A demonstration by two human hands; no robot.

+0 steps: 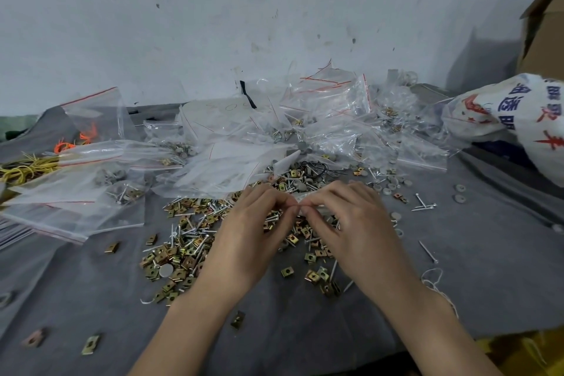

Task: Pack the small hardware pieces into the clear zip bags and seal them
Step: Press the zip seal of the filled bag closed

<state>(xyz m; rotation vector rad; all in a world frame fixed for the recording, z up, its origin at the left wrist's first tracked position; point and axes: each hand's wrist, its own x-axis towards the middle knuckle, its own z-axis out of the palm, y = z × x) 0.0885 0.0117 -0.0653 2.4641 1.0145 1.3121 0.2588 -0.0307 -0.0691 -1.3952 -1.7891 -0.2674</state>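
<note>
The clear zip bag sits between the 2 hands, held just above the loose hardware. Only a narrow pale strip of it shows past the fingertips, and its contents cannot be told. The left hand and the right hand meet fingertip to fingertip. The fingers of both are curled, and each hand pinches the strip between thumb and fingers.

Directly beneath and around both hands lies a scatter of brass-coloured square clips, thickest under and to the left of the left hand. Silver nails are mixed through this scatter, and a few lie apart to the right of the right hand. Grey round caps lie just beyond the right hand. A black wire loop rests just beyond the fingertips.

Farther beyond the hands stands a loose heap of empty zip bags with red seal lines. Filled bags holding clips, nails and caps are stacked to the left of the left hand. Past these, at the far left, lie yellow ties and orange ties.

All items rest on a grey cloth. A white thread lies beside the right wrist. A white printed sack stands to the far right, with a cardboard box behind it. A stained grey wall closes the far side.
</note>
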